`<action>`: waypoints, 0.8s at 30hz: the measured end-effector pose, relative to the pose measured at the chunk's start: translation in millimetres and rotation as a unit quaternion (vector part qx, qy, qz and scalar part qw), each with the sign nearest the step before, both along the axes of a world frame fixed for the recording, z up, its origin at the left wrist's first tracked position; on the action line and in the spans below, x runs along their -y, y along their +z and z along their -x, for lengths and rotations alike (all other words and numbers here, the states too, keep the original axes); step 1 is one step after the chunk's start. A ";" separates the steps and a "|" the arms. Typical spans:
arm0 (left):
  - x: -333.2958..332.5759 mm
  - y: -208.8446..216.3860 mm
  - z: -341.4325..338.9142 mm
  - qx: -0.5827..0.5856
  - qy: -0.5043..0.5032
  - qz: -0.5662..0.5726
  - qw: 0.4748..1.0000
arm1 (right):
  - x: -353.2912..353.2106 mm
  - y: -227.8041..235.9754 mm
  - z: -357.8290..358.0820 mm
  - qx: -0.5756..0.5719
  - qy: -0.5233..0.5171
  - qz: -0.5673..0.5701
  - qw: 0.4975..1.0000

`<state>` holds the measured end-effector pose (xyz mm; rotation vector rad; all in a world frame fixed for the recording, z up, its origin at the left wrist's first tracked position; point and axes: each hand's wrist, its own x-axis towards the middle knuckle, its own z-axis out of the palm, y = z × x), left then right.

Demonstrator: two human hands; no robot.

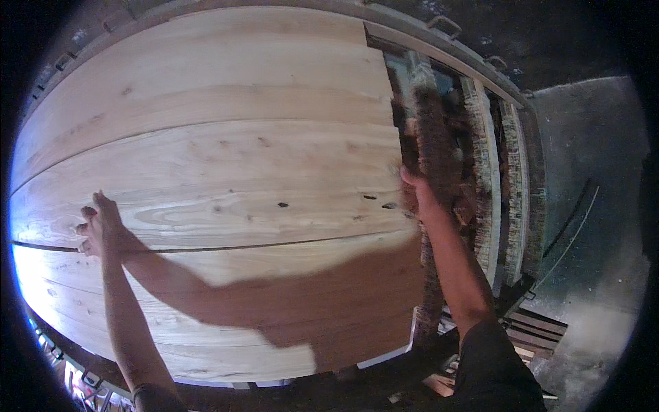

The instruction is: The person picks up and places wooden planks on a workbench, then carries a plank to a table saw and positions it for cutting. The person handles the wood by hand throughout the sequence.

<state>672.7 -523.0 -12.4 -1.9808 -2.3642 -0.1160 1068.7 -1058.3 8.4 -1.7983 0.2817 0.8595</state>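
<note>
Wide pale wooden boards lie side by side across a frame. The middle board (pixel 274 161) has knots and a few dark holes near its right end. A narrow dark gap separates it from the near board (pixel 206 271). At the left, my left hand (pixel 100 228) rests on the middle board by this gap, fingers bent and spread. My right hand (pixel 420 196) is at the middle board's right end, its thumb against the edge and its other fingers mostly hidden. The far board (pixel 226 62) lies beyond, its end stepped slightly further left.
Rough slatted supports (pixel 484 172) show past the boards' right ends. A metal rim with loop handles (pixel 445 27) borders the far side. Grey floor (pixel 594 151) lies to the right, with a thin strip (pixel 570 237) on it. Stacked dark slats (pixel 539 329) sit at lower right.
</note>
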 end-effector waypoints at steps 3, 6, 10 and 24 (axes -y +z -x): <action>-27.3 -11.3 16.1 -0.012 -0.017 0.011 1.000 | -6.1 -9.7 3.6 0.017 -0.012 -0.024 0.999; -56.1 -25.1 44.7 0.013 -0.029 0.046 0.998 | -27.7 -8.7 8.4 0.069 0.011 -0.051 0.996; -19.7 -5.1 15.3 0.008 0.006 0.020 1.000 | -29.4 -5.7 9.4 0.073 0.028 -0.049 0.996; 72.2 3.5 -26.3 -0.080 -0.150 0.030 0.985 | -1.3 -32.3 -9.4 0.113 0.049 -0.054 0.991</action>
